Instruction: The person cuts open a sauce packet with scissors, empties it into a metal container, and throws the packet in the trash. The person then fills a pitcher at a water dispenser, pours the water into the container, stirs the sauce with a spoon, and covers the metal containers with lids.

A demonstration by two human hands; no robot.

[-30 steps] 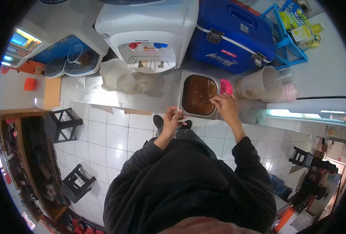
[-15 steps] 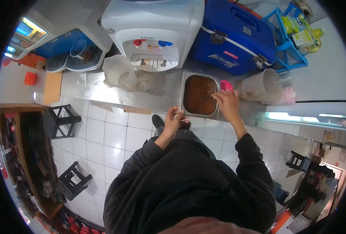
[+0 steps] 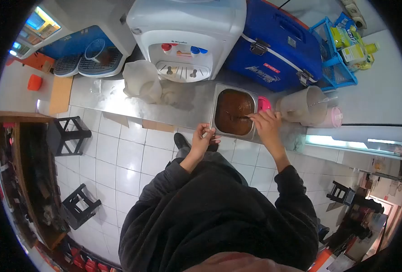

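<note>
My right hand (image 3: 267,125) is above the right side of the metal pan (image 3: 219,88); its fingers are closed together and they pinch a thin handle (image 3: 243,117), of which the other end goes down into the brown liquid (image 3: 231,109), so I cannot tell which tool it is. My left hand (image 3: 201,138) is at the near left corner of the same pan, with the fingers bent and the tips close to the rim; I cannot tell if it grips the rim or only rests against it. The pan sits on the metal counter (image 3: 105,97), at the edge nearest to me; the liquid covers its bottom, and some light marks are visible on the surface. Just beside the pan, on the right, there is a pink thing (image 3: 264,103), partly hidden; after it comes a cloudy jug (image 3: 296,107), and next to this a pink container (image 3: 335,117). Behind the pan stands a blue box (image 3: 273,50) with metal latches; to the left of the box is a white water dispenser (image 3: 187,27), and before the dispenser a whitish pitcher (image 3: 139,78).
</note>
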